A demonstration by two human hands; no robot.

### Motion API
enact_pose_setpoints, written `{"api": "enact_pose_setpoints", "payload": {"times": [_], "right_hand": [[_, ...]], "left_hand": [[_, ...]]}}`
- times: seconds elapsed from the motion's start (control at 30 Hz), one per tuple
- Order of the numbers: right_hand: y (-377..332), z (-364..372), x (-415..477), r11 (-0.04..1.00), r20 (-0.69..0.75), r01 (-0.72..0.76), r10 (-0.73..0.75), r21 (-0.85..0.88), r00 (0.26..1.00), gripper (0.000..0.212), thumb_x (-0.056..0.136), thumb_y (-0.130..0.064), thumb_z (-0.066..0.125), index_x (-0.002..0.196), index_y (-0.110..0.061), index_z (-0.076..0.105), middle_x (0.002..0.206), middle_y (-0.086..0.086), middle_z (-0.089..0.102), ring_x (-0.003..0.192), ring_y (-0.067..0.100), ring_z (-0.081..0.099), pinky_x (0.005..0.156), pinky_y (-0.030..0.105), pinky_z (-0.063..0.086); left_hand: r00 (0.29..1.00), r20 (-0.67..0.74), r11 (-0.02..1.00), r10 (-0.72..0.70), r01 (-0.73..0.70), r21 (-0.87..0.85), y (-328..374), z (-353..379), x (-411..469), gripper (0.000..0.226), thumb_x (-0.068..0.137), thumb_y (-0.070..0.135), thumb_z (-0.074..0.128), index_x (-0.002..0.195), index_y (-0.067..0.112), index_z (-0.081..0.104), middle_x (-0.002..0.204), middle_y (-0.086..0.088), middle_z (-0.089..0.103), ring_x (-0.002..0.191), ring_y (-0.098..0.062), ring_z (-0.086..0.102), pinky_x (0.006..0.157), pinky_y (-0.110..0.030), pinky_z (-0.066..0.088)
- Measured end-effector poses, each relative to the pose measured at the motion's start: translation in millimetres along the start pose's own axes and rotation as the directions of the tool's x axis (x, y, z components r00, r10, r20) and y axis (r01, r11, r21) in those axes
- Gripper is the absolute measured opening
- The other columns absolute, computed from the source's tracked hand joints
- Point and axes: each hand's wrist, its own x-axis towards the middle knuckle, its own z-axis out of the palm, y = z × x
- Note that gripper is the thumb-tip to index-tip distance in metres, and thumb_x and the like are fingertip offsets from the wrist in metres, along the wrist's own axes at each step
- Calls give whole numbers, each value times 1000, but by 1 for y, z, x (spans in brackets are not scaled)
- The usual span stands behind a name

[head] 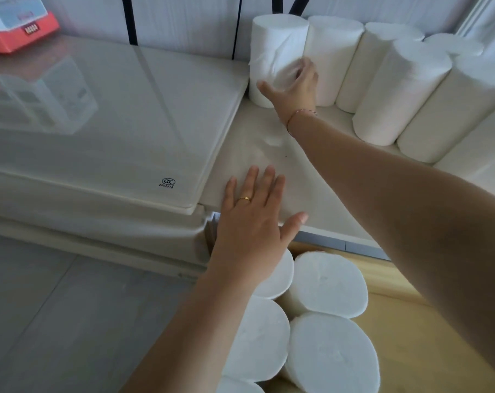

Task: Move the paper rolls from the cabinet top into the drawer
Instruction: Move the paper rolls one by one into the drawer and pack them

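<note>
Partway through: some paper rolls in the drawer, more waiting.
Right hand spread around the leftmost roll upper centre, grip unconfirmed; left hand flat, empty on the surface; drawer lower right holds several rolls.

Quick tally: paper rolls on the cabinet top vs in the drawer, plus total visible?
Rolls standing on the cabinet top: 7, counting from the leftmost roll, one at the far right only partly in frame.
Rolls in the drawer: 5, for example this one, some partly hidden.
Total visible: 12
</note>
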Motion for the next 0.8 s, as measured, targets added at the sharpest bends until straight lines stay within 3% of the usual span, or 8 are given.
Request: {"api": "enact_pose_setpoints", "payload": {"times": [0.3,0.5,0.67,0.8], "right_hand": [[-6,31,17,997,-181,-81,76,-21,981,105,64,-53,78,144,-10,24,139,11,29,127,30,33,108,32,24],[-5,26,24,993,-146,-119,117,-9,982,101,62,-60,76,140,-15,29,139,5,30,129,25,33,109,39,31],[-7,22,22,988,-147,-154,156,24,977,90,63,-61,75,130,-14,36,132,2,35,124,22,37,104,35,32],[-16,17,17,997,-291,-69,59,-24,955,92,64,-59,74,135,-16,34,134,3,35,127,22,37,105,37,32]], "left_hand": [[1000,-5,999,-7,7,-33,2,-1,-1,75,88,61,6,148,21,24,157,0,19,145,-19,13,116,-38,-1],[1000,-16,999,-11,10,-40,2,-1,0,73,90,61,9,147,21,27,156,0,22,144,-19,16,115,-37,-1],[1000,-17,999,-9,8,-36,2,-1,0,71,91,61,11,146,20,31,154,0,26,143,-20,20,116,-39,3],[1000,-20,999,-5,4,-38,1,0,0,72,91,61,10,147,20,29,155,0,24,144,-19,18,116,-39,2]]}}
